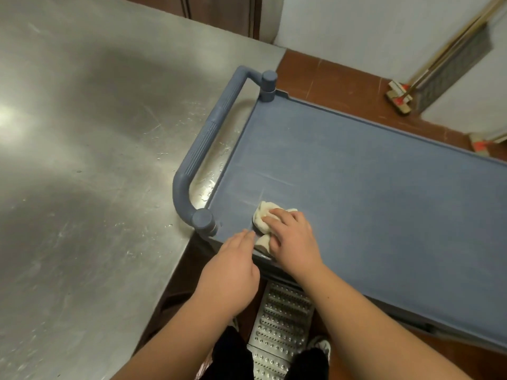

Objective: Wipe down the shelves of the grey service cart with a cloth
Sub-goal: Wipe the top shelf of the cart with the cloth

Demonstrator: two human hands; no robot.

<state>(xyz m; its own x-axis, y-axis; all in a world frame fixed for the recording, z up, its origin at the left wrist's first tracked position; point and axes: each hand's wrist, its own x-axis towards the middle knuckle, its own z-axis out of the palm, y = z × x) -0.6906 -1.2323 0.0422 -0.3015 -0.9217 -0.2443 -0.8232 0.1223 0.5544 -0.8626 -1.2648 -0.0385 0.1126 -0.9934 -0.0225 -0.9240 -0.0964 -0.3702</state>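
The grey-blue service cart's top shelf [356,193] stretches from centre to the right edge, its ribbed handle [204,144] on the left end. A crumpled white cloth [263,218] lies on the shelf's near left corner. My right hand [293,239] presses down on the cloth, fingers curled over it. My left hand [233,264] rests at the shelf's near edge just left of the cloth, fingers straight and fingertips touching the rim beside the cloth.
A stainless steel table [82,160] fills the left side, its corner under the cart handle. A perforated metal floor grate [279,319] lies by my feet. Brooms [400,97] lean on the white wall at the back right, on red tile floor.
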